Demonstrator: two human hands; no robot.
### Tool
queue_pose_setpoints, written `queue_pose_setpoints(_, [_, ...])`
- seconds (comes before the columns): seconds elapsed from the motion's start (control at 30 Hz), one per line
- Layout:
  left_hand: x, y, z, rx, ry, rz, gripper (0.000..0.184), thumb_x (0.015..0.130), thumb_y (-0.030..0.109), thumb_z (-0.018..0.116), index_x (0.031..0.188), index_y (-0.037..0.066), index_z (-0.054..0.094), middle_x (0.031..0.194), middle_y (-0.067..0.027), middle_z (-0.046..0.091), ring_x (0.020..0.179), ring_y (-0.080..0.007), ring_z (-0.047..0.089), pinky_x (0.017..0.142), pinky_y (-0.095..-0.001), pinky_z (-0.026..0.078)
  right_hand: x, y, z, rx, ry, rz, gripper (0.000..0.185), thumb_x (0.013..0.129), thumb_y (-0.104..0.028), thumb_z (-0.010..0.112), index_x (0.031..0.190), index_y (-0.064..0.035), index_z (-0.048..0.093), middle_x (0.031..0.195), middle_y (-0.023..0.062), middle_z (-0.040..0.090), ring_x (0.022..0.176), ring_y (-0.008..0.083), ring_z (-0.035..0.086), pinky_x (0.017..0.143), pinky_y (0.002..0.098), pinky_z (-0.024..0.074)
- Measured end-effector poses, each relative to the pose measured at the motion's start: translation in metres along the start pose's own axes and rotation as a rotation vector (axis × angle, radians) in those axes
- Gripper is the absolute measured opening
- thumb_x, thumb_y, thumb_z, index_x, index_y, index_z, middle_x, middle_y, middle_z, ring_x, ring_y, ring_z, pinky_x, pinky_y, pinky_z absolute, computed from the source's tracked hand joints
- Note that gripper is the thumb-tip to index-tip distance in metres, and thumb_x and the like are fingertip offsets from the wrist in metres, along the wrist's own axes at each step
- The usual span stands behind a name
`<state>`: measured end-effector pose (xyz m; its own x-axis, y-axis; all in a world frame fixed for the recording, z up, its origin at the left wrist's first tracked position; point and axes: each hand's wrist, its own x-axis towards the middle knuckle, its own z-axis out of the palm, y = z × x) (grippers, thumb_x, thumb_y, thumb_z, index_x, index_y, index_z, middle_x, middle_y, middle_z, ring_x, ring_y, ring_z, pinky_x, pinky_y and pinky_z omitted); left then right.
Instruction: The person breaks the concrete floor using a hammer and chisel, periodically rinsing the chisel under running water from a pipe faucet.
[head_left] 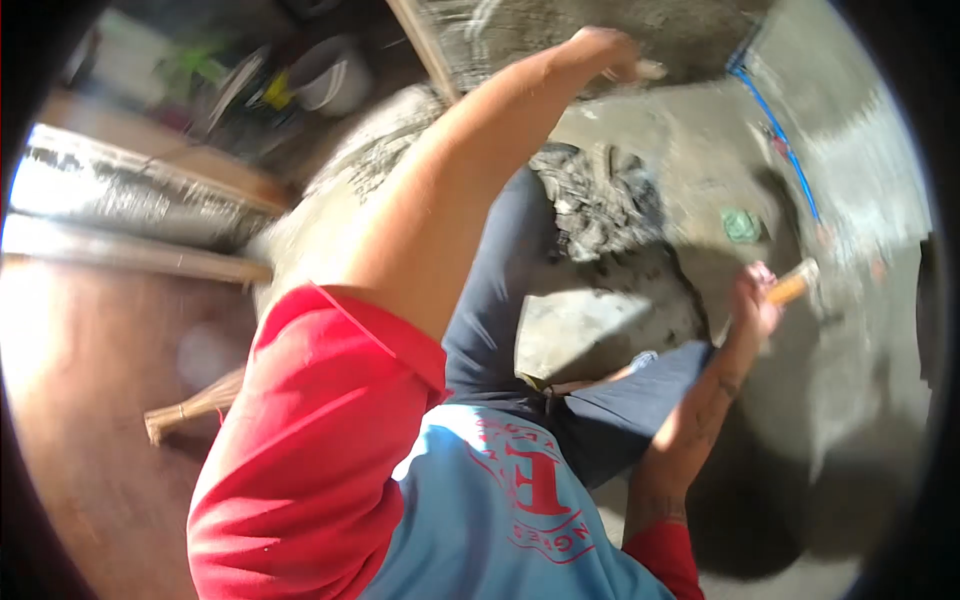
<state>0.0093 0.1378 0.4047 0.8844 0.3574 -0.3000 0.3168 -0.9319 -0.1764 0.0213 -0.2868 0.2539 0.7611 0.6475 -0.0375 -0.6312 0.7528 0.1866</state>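
Note:
My left arm stretches forward, and my left hand [605,52] is over the grey floor at the top of the view. Motion blurs its fingers; a pale tip shows beyond them, and I cannot tell if it is a finger or a held thing. My right hand [757,300] is closed around a short tool with an orange-yellow handle [788,288]; its kind is unclear. Between the hands lies a lumpy grey heap [600,200], like wet mortar, in front of my legs. A crumpled green piece [741,226] rests on the floor just beyond my right hand.
A blue hose or cable [785,145] runs along the base of the grey wall [870,140] at right. At upper left, a white bucket [335,75] stands beyond wooden framing [165,150]. A bundled straw-like object [190,408] lies at left.

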Motion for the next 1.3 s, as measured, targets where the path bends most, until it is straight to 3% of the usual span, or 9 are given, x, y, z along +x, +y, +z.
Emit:
queue_pose_setpoints(0.07, [-0.074, -0.068, -0.03, -0.029, 0.479, 0.022, 0.045, 0.087, 0.049, 0.05, 0.109, 0.011, 0.063, 0.092, -0.0095, 0.067, 0.084, -0.0261, 0.064, 0.071, -0.0407, 0.051, 0.007, 0.013, 0.016, -0.038, 0.304, -0.095, 0.016, 0.073, -0.017, 0.053, 0.07, -0.0042, 0.046, 0.072, 0.0074, 0.045, 0.066, 0.0179, 0.047, 0.059, 0.0317, 0.0416])
queue_pose_setpoints(0.13, [-0.133, -0.153, -0.013, 0.189, 0.613, 0.133, 0.019, 0.076, 0.017, 0.045, 0.059, 0.011, 0.039, 0.049, -0.008, 0.032, 0.043, -0.0212, 0.042, 0.041, -0.0351, 0.034, 0.003, 0.045, 0.041, 0.027, 0.46, -0.065, 0.009, 0.072, -0.01, 0.055, 0.071, -0.004, 0.048, 0.073, 0.0068, 0.047, 0.068, 0.0173, 0.05, 0.059, 0.0318, 0.0439])
queue_pose_setpoints(0.2, [-0.313, -0.158, -0.01, -0.488, 0.754, 0.037, 0.031, 0.085, 0.012, 0.047, 0.11, 0.012, 0.065, 0.076, -0.0237, 0.057, 0.061, -0.0308, 0.056, 0.058, -0.0404, 0.043, 0.012, 0.057, 0.044, 0.108, 0.369, 0.038, 0.007, 0.071, -0.007, 0.056, 0.073, -0.0044, 0.049, 0.072, 0.006, 0.047, 0.066, 0.0162, 0.05, 0.058, 0.0307, 0.0439])
queue_pose_setpoints(0.23, [-0.332, -0.198, 0.057, -0.586, 0.984, -0.162, 0.047, 0.089, 0.049, 0.051, 0.111, 0.008, 0.061, 0.087, -0.013, 0.066, 0.081, -0.0257, 0.064, 0.068, -0.0387, 0.049, 0.013, 0.072, 0.054, 0.156, 0.39, 0.06, 0.008, 0.072, -0.01, 0.056, 0.072, -0.0051, 0.05, 0.072, 0.0054, 0.047, 0.066, 0.0165, 0.05, 0.058, 0.0301, 0.0437])
queue_pose_setpoints(0.47, [-0.749, -0.11, 0.386, -0.448, 0.037, -1.771, 0.05, 0.086, 0.049, 0.051, 0.106, 0.005, 0.062, 0.106, -0.0208, 0.063, 0.102, -0.034, 0.06, 0.085, -0.0447, 0.047, 0.087, 0.135, 0.077, -0.004, 0.347, 0.154, 0.02, 0.074, -0.024, 0.054, 0.066, -0.0064, 0.05, 0.063, 0.0036, 0.048, 0.07, 0.0198, 0.05, 0.058, 0.0323, 0.0434])
queue_pose_setpoints(0.73, [-0.918, 0.048, 0.322, -0.44, -0.102, -2.265, 0.043, 0.08, 0.046, 0.063, 0.1, 0.007, 0.065, 0.102, -0.0163, 0.066, 0.097, -0.0332, 0.063, 0.079, -0.0445, 0.051, 0.147, 0.144, -0.057, -0.147, 0.345, 0.582, 0.011, 0.077, -0.007, 0.055, 0.075, -0.0061, 0.044, 0.072, 0.0034, 0.039, 0.066, 0.0174, 0.044, 0.063, 0.0338, 0.0395])
queue_pose_setpoints(1.0, [-1.019, 0.098, 0.147, 0.623, 0.362, -2.458, 0.037, 0.075, 0.042, 0.069, 0.083, 0.006, 0.063, 0.084, -0.0205, 0.065, 0.078, -0.0383, 0.064, 0.069, -0.0476, 0.051, 0.186, 0.161, -0.121, -0.471, 0.53, 0.318, 0.018, 0.085, -0.02, 0.052, 0.086, -0.0022, 0.055, 0.074, 0.0088, 0.054, 0.071, 0.0241, 0.053, 0.064, 0.0396, 0.0449])
queue_pose_setpoints(1.13, [-1.15, 0.136, 0.127, 0.917, -0.014, -2.826, 0.049, 0.068, 0.046, 0.076, 0.095, 0.007, 0.067, 0.091, -0.0123, 0.067, 0.089, -0.0292, 0.064, 0.079, -0.0427, 0.051, 0.184, 0.162, -0.12, -0.594, 0.557, 0.13, 0.027, 0.089, -0.026, 0.048, 0.088, -0.0004, 0.056, 0.072, 0.0101, 0.054, 0.067, 0.0247, 0.053, 0.064, 0.0399, 0.0453])
queue_pose_setpoints(1.3, [-1.193, 0.161, 0.125, 0.507, 0.001, -3.121, 0.05, 0.063, 0.048, 0.079, 0.095, 0.01, 0.071, 0.099, -0.0109, 0.068, 0.092, -0.0265, 0.066, 0.08, -0.039, 0.051, 0.177, 0.149, -0.108, -0.533, 0.485, 0.351, 0.024, 0.088, -0.023, 0.049, 0.095, -0.0002, 0.052, 0.079, 0.0122, 0.052, 0.07, 0.0257, 0.052, 0.064, 0.0405, 0.0433])
